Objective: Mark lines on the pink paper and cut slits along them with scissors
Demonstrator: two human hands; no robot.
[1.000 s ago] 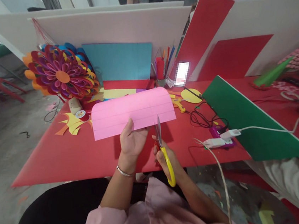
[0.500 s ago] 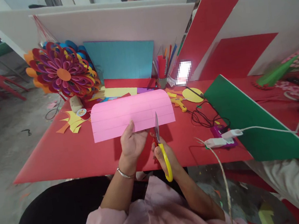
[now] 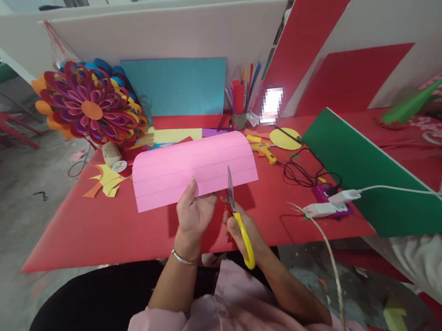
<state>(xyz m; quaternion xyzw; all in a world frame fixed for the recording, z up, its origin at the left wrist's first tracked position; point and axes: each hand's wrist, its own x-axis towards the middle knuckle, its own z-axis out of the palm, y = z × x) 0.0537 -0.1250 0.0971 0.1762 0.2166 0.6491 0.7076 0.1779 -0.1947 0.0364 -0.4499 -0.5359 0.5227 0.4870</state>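
While the left hand [image 3: 194, 213] pinches the pink paper [image 3: 193, 168] above the red table [image 3: 93, 231], keep it taut. The right hand [image 3: 240, 230], closed around the scissors [image 3: 237, 214], should steer the blades along the pencilled lines.

Paper flower [image 3: 91, 109], blue sheet [image 3: 176, 87], green board [image 3: 367, 171], pencil cup [image 3: 240, 112] on red table [image 3: 93, 231].
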